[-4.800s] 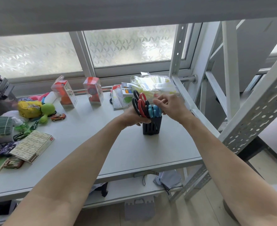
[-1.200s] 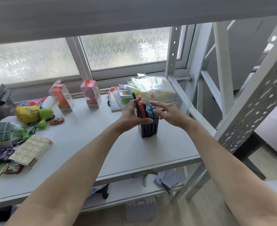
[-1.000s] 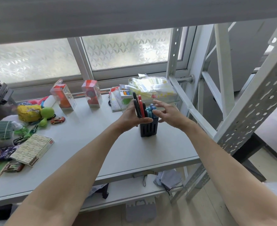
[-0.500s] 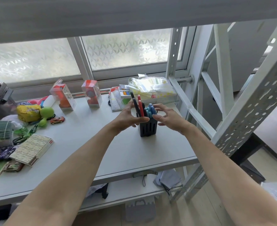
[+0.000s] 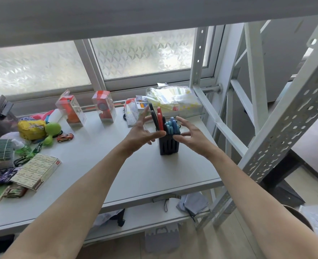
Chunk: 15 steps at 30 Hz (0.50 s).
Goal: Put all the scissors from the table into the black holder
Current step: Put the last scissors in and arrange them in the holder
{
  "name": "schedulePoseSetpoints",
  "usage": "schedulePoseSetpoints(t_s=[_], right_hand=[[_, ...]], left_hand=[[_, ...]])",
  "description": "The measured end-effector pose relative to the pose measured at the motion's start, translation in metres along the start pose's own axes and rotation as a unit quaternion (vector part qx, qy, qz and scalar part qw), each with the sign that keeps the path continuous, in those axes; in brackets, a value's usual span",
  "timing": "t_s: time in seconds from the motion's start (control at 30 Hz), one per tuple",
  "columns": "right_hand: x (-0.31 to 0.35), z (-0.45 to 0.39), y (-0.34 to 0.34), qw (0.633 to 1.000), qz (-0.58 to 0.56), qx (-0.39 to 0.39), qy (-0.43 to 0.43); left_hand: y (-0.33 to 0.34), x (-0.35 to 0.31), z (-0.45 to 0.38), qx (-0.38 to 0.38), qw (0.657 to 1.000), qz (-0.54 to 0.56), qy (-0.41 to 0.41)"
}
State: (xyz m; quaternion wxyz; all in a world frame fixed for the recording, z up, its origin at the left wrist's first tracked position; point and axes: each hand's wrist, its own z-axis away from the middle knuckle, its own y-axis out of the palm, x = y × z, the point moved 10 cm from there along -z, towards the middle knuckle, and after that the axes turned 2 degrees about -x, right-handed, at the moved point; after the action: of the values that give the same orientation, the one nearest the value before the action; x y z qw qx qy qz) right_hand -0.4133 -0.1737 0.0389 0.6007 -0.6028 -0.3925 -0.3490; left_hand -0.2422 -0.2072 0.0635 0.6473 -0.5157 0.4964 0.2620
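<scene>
We stand at a pale grey tabletop (image 5: 102,165) that runs under a frosted window (image 5: 143,53), and a grey shelf board crosses the top of our view. On the right side a white perforated metal rack (image 5: 277,131) rises beside the tabletop, with its slanted braces close to the right edge. Under the tabletop we see a lower shelf (image 5: 147,217) with some cloth and dark things on it, and below that a light floor. The black holder (image 5: 168,144) stands upright near the right edge of the tabletop, about halfway between the front and back edges. In it stand the scissors (image 5: 163,122), handles up: black and red handles on the left, blue ones on the right. Our left hand (image 5: 143,133) is just left of the holder with the fingers spread open, and it holds nothing; the thumb tip lies in front of the holder's upper rim. Our right hand (image 5: 190,133) is just right of the holder, also open and empty, with the fingertips near the rim. Behind the holder, at the back right corner, lies a clear plastic box (image 5: 173,101) with yellow and white packets. Along the back edge stand two clear toy boxes (image 5: 87,109) with red things inside. At the left end the tabletop is crowded: a yellow pouch (image 5: 31,128), a green soft toy (image 5: 51,129), a small toy car (image 5: 64,137) and a flat cream carton (image 5: 36,171) near the front edge.
</scene>
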Motion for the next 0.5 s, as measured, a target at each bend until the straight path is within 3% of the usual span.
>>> schedulePoseSetpoints(t_s=[0.17, 0.37, 0.5], right_hand=[[0.014, -0.002, -0.003, 0.997, -0.055, -0.045, -0.024], [0.014, -0.008, -0.007, 0.999, 0.0, -0.044, -0.018], [0.004, -0.001, -0.01, 0.996, -0.037, -0.082, 0.014]], left_hand=[[-0.007, -0.016, 0.001, -0.002, 0.999, 0.043, -0.002], [-0.003, -0.015, 0.002, 0.041, 0.999, 0.004, -0.016], [0.005, 0.012, 0.009, 0.029, 0.997, -0.045, -0.052]])
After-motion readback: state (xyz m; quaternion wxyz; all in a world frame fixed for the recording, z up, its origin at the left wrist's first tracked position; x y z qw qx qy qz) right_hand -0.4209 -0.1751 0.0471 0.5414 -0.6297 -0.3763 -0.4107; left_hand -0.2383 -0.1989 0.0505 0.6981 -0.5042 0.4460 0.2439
